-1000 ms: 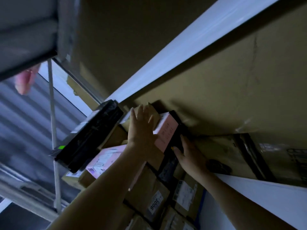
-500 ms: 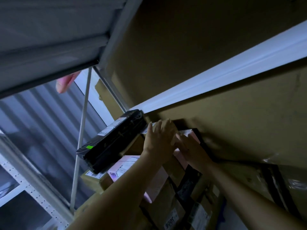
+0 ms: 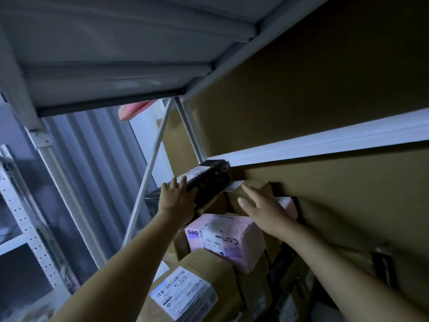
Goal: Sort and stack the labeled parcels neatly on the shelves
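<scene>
Pink parcel [image 3: 234,240] reads "Con"; brown box [image 3: 254,284] bears, perhaps, "3006"; other print blurred.

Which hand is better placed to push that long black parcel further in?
Left hand, probably: its spread fingers rest against the near end of the black parcel. The right hand reaches flat over a brown box beside it, off the black parcel.

Print on parcel label [image 3: 183,293] blurred
</scene>
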